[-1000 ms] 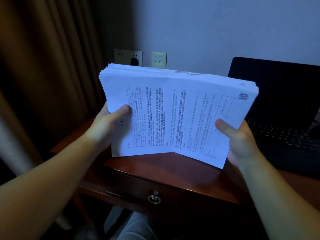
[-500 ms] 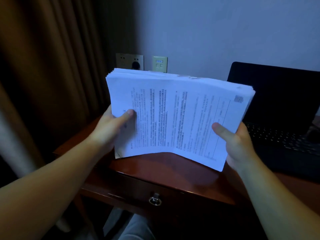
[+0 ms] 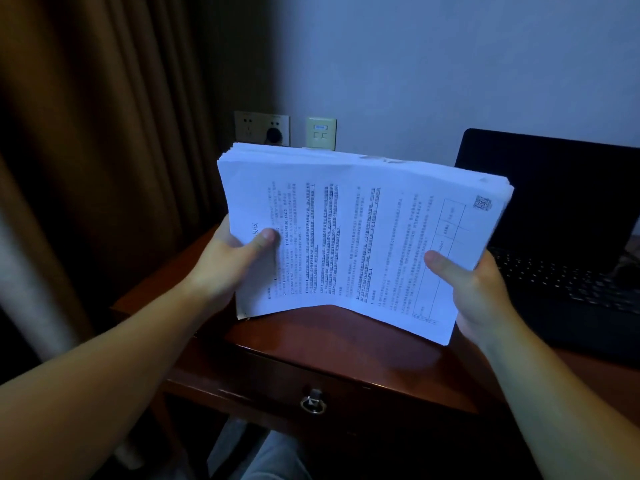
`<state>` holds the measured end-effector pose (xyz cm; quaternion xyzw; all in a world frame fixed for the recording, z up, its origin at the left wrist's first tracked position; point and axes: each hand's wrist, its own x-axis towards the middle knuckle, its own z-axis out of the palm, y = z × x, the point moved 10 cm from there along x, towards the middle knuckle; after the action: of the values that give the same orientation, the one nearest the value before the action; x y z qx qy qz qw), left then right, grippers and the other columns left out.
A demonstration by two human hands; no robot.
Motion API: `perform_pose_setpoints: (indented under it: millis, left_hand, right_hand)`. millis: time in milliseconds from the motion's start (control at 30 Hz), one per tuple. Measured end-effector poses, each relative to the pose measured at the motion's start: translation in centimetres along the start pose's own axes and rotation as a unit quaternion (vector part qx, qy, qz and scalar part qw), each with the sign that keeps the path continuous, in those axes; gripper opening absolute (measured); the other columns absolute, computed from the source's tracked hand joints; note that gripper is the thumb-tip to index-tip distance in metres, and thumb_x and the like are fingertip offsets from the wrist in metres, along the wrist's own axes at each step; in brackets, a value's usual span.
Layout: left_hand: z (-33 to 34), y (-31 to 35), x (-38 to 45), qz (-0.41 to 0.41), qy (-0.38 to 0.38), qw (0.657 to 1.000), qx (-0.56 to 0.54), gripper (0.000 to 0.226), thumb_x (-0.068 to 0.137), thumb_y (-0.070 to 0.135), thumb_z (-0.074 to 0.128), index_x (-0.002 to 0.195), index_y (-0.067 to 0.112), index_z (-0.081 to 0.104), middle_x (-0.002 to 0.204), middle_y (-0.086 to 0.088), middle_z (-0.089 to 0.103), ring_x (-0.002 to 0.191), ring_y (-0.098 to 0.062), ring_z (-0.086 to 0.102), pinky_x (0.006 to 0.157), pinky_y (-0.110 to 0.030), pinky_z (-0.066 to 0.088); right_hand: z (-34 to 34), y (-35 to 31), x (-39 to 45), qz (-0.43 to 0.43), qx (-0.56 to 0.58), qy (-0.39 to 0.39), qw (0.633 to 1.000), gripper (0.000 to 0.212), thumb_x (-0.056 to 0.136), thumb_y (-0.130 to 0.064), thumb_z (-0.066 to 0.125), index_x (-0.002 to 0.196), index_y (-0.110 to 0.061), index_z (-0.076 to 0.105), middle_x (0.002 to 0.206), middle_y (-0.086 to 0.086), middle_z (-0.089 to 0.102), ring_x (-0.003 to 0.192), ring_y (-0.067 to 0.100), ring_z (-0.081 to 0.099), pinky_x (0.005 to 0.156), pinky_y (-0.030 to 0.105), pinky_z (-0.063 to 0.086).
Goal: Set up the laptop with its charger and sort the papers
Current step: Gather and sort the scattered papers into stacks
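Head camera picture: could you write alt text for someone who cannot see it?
A person's left hand and right hand hold a thick stack of printed papers by its two sides above a dark wooden desk. An open laptop with a dark screen sits on the desk to the right; wall sockets show behind the stack.

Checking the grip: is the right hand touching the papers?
Touching. The head view shows the right hand with its thumb pressed on the papers at their right edge.
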<state>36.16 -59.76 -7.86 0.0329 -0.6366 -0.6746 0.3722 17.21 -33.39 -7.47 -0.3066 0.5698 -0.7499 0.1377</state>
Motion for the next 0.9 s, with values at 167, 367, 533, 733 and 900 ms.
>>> perform_pose_setpoints:
  millis: [167,367,533,733,900]
  left_hand:
    - [0.2,-0.1,-0.1,-0.006,-0.025,1.0,0.018,0.045,0.094,0.018,0.066,0.138,0.013,0.056,0.133,-0.005,0.07,0.12,-0.026,0.068,0.089,-0.031,0.058]
    - [0.3,0.1,-0.1,0.012,-0.017,1.0,0.001,0.045,0.094,0.014,0.069,0.138,0.014,0.056,0.134,-0.007,0.069,0.121,-0.027,0.068,0.089,-0.031,0.058]
    - [0.4,0.5,0.0,0.025,-0.031,0.999,0.029,0.04,0.095,0.011,0.067,0.134,0.017,0.059,0.133,-0.006,0.07,0.12,-0.027,0.068,0.089,-0.03,0.058]
    - [0.0,0.3,0.3,0.037,0.001,0.999,0.037,0.043,0.09,0.011,0.07,0.131,0.011,0.058,0.127,-0.004,0.073,0.115,-0.023,0.071,0.087,-0.028,0.058]
    - [-0.5,0.0,0.9,0.038,0.035,0.997,0.056,0.052,0.084,0.012,0.073,0.132,0.002,0.057,0.12,0.0,0.076,0.11,-0.017,0.072,0.085,-0.026,0.057]
  right_hand:
    - [0.0,0.3,0.2,0.004,0.001,-0.024,1.0,0.049,0.077,-0.018,0.074,0.125,-0.028,0.067,0.121,-0.004,0.074,0.109,0.018,0.072,0.075,0.028,0.062]
    - [0.5,0.3,0.1,0.016,-0.021,-0.068,0.997,0.041,0.079,-0.008,0.079,0.102,-0.041,0.078,0.117,-0.005,0.076,0.107,0.017,0.073,0.075,0.025,0.061]
    - [-0.4,0.7,0.6,0.045,-0.078,-0.079,0.993,0.044,0.089,0.001,0.07,0.113,-0.035,0.071,0.118,-0.007,0.076,0.108,0.015,0.072,0.088,0.039,0.055]
    - [-0.8,0.7,1.1,0.064,-0.105,-0.074,0.99,0.04,0.092,0.003,0.067,0.115,-0.03,0.07,0.117,-0.008,0.076,0.107,0.014,0.073,0.089,0.037,0.054]
    - [-0.9,0.2,1.6,0.061,-0.133,-0.06,0.987,0.039,0.092,0.002,0.068,0.113,-0.031,0.07,0.112,-0.012,0.076,0.104,0.009,0.073,0.084,0.031,0.054]
